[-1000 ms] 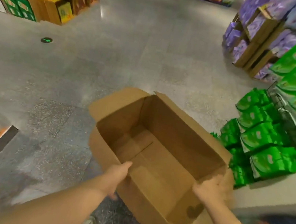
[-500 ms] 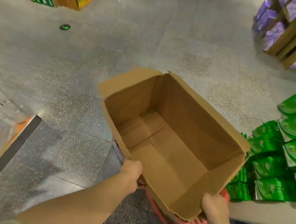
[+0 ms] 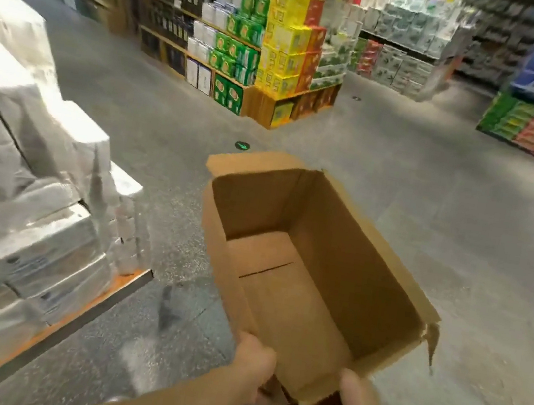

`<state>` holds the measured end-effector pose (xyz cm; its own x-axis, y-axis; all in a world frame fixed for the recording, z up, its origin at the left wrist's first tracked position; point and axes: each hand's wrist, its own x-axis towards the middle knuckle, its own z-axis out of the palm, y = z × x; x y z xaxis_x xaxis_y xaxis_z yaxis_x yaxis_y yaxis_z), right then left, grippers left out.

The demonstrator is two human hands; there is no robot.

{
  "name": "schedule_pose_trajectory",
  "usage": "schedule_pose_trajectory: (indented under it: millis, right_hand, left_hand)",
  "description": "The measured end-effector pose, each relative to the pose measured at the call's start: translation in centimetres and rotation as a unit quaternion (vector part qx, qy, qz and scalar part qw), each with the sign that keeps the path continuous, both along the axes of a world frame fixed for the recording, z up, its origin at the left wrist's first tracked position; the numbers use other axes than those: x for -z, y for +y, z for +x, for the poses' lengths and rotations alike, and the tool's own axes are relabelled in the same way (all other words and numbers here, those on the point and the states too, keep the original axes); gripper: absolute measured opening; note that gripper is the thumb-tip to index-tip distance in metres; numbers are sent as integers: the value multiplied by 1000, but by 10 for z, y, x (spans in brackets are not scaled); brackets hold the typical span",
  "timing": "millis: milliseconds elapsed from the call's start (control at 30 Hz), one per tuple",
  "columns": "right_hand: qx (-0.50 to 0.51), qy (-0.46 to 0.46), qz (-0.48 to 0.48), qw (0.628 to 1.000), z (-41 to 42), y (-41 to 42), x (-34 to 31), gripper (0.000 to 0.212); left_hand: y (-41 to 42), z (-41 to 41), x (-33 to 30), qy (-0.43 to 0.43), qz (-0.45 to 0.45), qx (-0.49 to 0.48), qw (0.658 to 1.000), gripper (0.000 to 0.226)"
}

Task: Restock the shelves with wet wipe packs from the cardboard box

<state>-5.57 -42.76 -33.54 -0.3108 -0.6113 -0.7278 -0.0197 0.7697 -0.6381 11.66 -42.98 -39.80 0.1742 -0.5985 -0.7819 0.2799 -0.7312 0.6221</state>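
brown cardboard box (image 3: 309, 278) is held off the floor, open side up. its near end is gripped by the left hand (image 3: 254, 356) and the right hand (image 3: 359, 398), fingers curled round the edge.

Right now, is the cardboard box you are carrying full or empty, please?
Empty: the cardboard box shows only its bare brown floor.

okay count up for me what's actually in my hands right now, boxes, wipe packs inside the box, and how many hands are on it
Cardboard box: 1, open at the top
Wet wipe packs inside the box: 0, its bottom is bare
Hands gripping the box's near end: 2, left hand and right hand
Total: 3
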Motion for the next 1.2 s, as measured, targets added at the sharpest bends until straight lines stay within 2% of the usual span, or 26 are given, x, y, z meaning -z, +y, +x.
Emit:
schedule_pose_trajectory:
  millis: [67, 267, 333, 400, 467, 667, 800, 900, 1000, 1067, 1200]
  right_hand:
    - [-35, -21, 14, 999, 38, -31, -18, 27]
    - [-74, -71, 34, 994, 134, -119, -51, 29]
    - [-78, -95, 28, 992, 159, -146, -52, 25]
    - [-85, -106, 30, 990, 182, -171, -49, 22]
    - [-89, -123, 18, 988, 199, -199, -41, 20]
    - [-98, -143, 13, 985, 256, -311, -11, 21]
    - [-117, -141, 50, 982, 289, -401, 3, 23]
    - [-141, -140, 67, 978, 315, -458, 16, 22]
    - [-149, -141, 64, 977, 343, -496, 35, 17]
    - [-146, -137, 64, 978, 361, -517, 55, 14]
    - [-139, -130, 82, 978, 395, -560, 130, 16]
  left_hand:
    - [-23, 44, -20, -41, -24, 6, 999, 50]
    - [-72, 152, -75, -32, -41, 25, 998, 43]
    - [-91, 178, -79, -41, -56, 17, 997, 56]
    - [-116, 200, -79, -47, -52, 5, 998, 80]
    - [-141, 216, -79, -22, -40, -15, 999, 94]
    - [-240, 267, -51, 4, -18, -94, 995, 83]
    - [-322, 295, -36, -3, 32, -120, 992, 93]
    - [-374, 318, -15, -38, 70, -112, 990, 83]
    - [-407, 338, -5, -47, 73, -116, 989, 44]
    - [-427, 356, 14, -38, 95, -117, 988, 29]
    - [-466, 391, 87, 44, 108, -205, 972, 36]
